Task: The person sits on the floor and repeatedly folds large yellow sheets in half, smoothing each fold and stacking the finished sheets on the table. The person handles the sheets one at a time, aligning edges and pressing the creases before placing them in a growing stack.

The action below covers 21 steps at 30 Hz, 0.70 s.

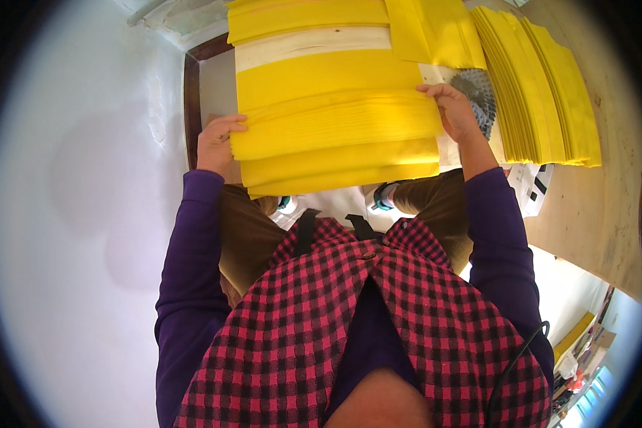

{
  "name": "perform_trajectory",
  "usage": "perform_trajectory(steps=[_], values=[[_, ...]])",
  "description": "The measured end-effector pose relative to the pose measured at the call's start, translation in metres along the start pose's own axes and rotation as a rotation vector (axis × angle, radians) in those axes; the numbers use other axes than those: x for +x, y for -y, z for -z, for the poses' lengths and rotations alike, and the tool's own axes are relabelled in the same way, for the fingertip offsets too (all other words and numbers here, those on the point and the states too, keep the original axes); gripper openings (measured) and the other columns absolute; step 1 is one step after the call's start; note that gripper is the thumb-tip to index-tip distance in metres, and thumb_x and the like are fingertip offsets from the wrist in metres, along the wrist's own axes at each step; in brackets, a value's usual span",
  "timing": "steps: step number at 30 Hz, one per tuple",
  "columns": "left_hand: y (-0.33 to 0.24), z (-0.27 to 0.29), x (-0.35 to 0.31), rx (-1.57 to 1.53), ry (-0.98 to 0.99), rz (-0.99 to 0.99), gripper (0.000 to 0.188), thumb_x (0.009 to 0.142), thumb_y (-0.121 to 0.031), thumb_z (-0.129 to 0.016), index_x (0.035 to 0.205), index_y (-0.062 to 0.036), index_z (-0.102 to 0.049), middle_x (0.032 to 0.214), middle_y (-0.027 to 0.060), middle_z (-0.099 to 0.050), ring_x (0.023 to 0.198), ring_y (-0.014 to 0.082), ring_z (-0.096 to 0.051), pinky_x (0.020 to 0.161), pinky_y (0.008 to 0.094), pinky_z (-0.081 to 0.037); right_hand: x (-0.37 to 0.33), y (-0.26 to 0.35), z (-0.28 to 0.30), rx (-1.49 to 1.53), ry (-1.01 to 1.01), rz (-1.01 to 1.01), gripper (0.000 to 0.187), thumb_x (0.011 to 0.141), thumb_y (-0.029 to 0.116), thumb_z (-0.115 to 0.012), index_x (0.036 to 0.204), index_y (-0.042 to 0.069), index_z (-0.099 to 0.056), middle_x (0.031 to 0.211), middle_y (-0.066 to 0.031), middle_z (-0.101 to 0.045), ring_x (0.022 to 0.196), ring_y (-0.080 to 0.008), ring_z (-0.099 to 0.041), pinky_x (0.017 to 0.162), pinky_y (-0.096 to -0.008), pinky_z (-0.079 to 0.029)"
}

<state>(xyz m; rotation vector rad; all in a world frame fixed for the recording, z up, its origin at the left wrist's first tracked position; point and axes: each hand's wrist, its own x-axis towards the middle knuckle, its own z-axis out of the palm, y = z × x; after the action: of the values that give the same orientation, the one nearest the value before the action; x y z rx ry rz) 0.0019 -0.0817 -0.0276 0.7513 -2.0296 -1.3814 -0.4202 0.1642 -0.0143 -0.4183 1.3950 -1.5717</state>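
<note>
Yellow sheets [335, 121], flat, matte and rectangular, lie fanned in an overlapping stack just above the person's knees, over a pale board. The left hand [217, 143] curls its fingers around the stack's left edge; the right hand [455, 113] grips the right edge, fingers bent over the top sheet. Beside it, a second pile of yellow sheets [542, 93] fans across a rough wooden tabletop [606, 207]. A grey patterned paper [481, 96] peeks from under the right hand.
</note>
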Motion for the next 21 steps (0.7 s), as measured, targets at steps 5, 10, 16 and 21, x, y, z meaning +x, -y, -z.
perform_trajectory(steps=[5,10,16,21], values=[[0.005,0.0,-0.002,0.163,0.014,-0.036,0.014,0.079,0.009,-0.064,0.086,-0.0022,-0.067,0.112,0.0123,-0.064,0.103,0.0219,-0.061,0.09,0.0301,-0.05,-0.003,0.007,-0.004,0.1,0.059,0.047,0.02,0.087,0.0,-0.041,0.088,0.0,-0.061,0.102,-0.012,-0.064,0.092,-0.0217,-0.059,0.086,-0.03,-0.049],[0.009,-0.001,-0.002,0.289,-0.034,-0.103,0.013,0.077,0.007,-0.063,0.083,-0.0034,-0.066,0.106,0.0099,-0.069,0.098,0.0261,-0.064,0.087,0.031,-0.051,-0.002,0.003,-0.015,-0.059,-0.113,0.089,0.009,0.089,0.009,-0.059,0.093,0.001,-0.061,0.093,-0.0064,-0.063,0.084,-0.0146,-0.059,0.08,-0.0236,-0.047],[0.003,0.0,0.002,0.429,-0.02,-0.226,0.017,0.076,0.009,-0.059,0.083,-0.0043,-0.067,0.105,0.0095,-0.069,0.096,0.0268,-0.064,0.085,0.0319,-0.051,-0.001,-0.007,-0.02,-0.256,-0.135,0.178,0.013,0.083,-0.001,-0.066,0.095,0.002,-0.061,0.088,-0.0013,-0.06,0.084,-0.0103,-0.057,0.076,-0.0216,-0.047],[-0.033,0.011,0.001,0.685,-0.047,-0.375,0.023,0.073,0.011,-0.055,0.082,-0.0045,-0.068,0.103,0.0098,-0.069,0.09,0.0295,-0.061,0.082,0.0362,-0.049,-0.003,-0.011,-0.02,-0.268,-0.14,0.213,0.014,0.082,-0.001,-0.065,0.095,0.002,-0.061,0.09,-0.0014,-0.06,0.084,-0.0104,-0.057,0.076,-0.0221,-0.046]])
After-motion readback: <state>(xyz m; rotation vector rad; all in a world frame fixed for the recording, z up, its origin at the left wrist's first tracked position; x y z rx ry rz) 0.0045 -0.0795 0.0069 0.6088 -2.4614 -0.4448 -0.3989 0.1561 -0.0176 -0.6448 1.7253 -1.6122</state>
